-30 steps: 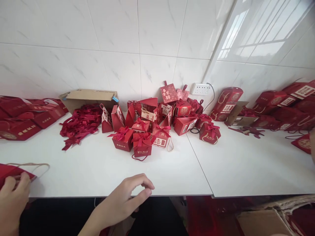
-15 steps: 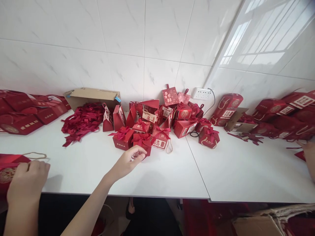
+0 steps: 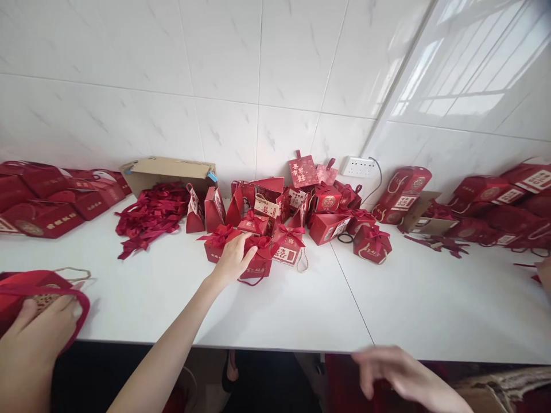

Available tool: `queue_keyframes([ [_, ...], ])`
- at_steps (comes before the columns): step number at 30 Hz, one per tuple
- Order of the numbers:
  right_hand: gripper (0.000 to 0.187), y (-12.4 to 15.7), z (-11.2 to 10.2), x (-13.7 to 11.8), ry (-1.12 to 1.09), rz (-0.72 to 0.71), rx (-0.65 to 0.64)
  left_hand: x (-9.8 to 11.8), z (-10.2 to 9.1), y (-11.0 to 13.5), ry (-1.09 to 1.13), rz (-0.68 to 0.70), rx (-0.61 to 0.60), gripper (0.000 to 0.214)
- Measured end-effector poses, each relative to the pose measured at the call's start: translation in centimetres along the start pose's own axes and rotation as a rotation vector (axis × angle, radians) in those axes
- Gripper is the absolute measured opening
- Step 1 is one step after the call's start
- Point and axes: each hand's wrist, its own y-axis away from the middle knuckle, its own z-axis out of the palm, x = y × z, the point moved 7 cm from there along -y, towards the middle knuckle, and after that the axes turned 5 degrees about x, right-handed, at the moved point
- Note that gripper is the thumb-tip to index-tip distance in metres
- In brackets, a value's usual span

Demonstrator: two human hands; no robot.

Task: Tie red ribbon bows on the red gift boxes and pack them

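Curling half open, the left hand is over a bowed red box.

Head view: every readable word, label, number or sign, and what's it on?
"囍": white label on the rope-handled, bow-topped gift box.
"囍": cream-fronted gift box.
"吾家有囍": square red gift box against the wall.
"百年好合", likely, soft: front red gift box.
Too blurred or small: left box pile, right box stack.
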Motion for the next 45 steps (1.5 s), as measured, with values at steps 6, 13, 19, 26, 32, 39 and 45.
queue_keyframes([
  [6, 0.046, -6.9, 4.2, -1.4, -0.168, 0.018, -0.002, 0.4, 0.0, 0.3, -0.123, -0.052, -0.068, 0.049],
  [13, 0.068, -11.6, 6.7, -6.4, -0.099, -0.258, 0.204, 0.7, -1.4, 2.2, 0.222, -0.203, -0.108, 0.042],
  [19, 0.077, -13.9, 7.6, -7.1, -0.286, -0.302, 0.208, -0.1, 0.4, 5.3, 0.441, -0.201, -0.053, 0.046],
  [26, 0.061, -12.6, 7.2, -5.6, -0.414, -0.243, 0.254, 0.6, 0.6, 8.7, 0.469, -0.319, -0.144, 0.042],
  [32, 0.042, -11.7, 5.7, -4.9, -0.347, -0.163, 0.38, 1.8, -1.1, 8.7, 0.336, -0.146, 0.02, 0.037],
  [39, 0.047, -13.1, 5.9, -4.5, -0.368, -0.021, 0.335, 7.7, -0.8, 11.8, -0.038, 0.528, 0.127, 0.032],
  [45, 0.046, -13.8, 6.4, -5.3, -0.471, -0.03, 0.305, 8.4, 0.0, 12.4, -0.149, 0.615, 0.252, 0.016],
])
